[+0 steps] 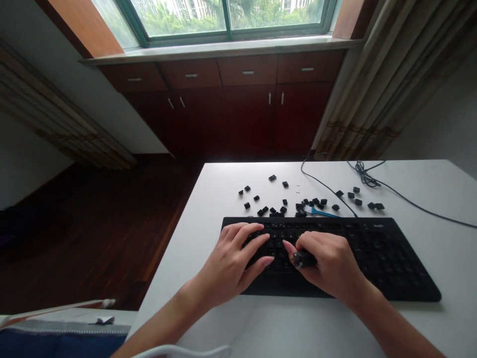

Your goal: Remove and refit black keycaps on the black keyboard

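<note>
Right hand (pixel 331 261) grips a handle (pixel 304 259) over the keyboard (pixel 389 256). Left hand (pixel 231 259) spreads over its left. Keycaps (pixel 273 177) lie farther off.

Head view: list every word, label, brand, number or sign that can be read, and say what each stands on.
None can be read for certain.
Keyboard, upper right: a pale mark, too small and blurred.
Key legends on the keyboard: too small and dark.
Loose keycaps: no legible characters.
</note>
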A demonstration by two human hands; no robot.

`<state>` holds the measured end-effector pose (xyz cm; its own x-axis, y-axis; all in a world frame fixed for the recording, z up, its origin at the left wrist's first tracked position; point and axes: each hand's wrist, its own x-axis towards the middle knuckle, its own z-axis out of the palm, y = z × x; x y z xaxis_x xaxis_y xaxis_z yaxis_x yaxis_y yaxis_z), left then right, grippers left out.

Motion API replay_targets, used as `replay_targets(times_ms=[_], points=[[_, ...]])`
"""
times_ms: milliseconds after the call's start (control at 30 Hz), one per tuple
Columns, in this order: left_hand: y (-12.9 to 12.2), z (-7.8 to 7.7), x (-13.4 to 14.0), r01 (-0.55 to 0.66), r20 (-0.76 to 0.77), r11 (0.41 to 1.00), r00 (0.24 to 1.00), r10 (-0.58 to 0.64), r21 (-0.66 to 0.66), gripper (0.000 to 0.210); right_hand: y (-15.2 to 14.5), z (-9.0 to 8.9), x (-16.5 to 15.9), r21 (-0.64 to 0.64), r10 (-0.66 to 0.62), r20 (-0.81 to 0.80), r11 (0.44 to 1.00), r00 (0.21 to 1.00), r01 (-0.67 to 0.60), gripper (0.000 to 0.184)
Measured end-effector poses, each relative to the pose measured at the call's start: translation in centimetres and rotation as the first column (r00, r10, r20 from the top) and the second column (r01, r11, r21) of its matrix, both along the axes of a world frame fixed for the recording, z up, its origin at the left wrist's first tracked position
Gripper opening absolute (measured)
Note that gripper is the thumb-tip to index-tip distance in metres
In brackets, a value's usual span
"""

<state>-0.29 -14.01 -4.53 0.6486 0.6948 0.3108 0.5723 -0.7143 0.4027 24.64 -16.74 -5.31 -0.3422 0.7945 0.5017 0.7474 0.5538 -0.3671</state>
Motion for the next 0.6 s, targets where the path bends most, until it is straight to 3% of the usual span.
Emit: replay_targets(times_ms=[100, 200, 300, 367, 433, 500, 600], points=[[-0.2, 0.3, 0.0, 0.109, -0.081, 0.99, 0.992, -0.101, 0.095, 0.045, -0.1, -0.1, -0.1, -0.01, -0.004, -0.023, 1.0, 1.0, 0.003, 0.029], [0.3, 0.5, 0.0, 0.126, -0.088, 0.985, 0.989, -0.117, 0.119, 0.042, -0.1, -0.1, -0.1, -0.042, -0.018, -0.063, 0.999, 0.998, 0.016, 0.028], [0.6, 0.5, -0.3, 0.118, -0.071, 0.986, 0.991, -0.11, 0.119, 0.038, -0.1, 0.0, 0.0, -0.12, -0.07, -0.246, 0.992, 0.967, 0.041, 0.031], [0.6, 0.4, -0.6, 0.11, -0.042, 0.986, 0.994, -0.106, 0.123, 0.036, 0.2, 0.3, 0.0, -0.245, -0.159, -0.494, 0.969, 0.855, 0.039, 0.034], [0.6, 0.2, -0.9, 0.095, 0.013, 0.987, 0.995, -0.097, 0.13, 0.032, 0.6, 0.8, -0.2, -0.366, -0.247, -0.726, 0.929, 0.642, -0.055, 0.039], [0.6, 0.0, -1.2, 0.072, 0.081, 0.989, 0.993, -0.083, 0.132, 0.028, 1.0, 1.4, -0.8, -0.416, -0.292, -0.842, 0.887, 0.453, -0.201, 0.044], [0.8, -0.5, -1.1, 0.03, 0.169, 0.994, 0.984, -0.049, 0.11, 0.024, 1.5, 2.4, -2.5, -0.377, -0.278, -0.907, 0.872, 0.317, -0.313, 0.046]])
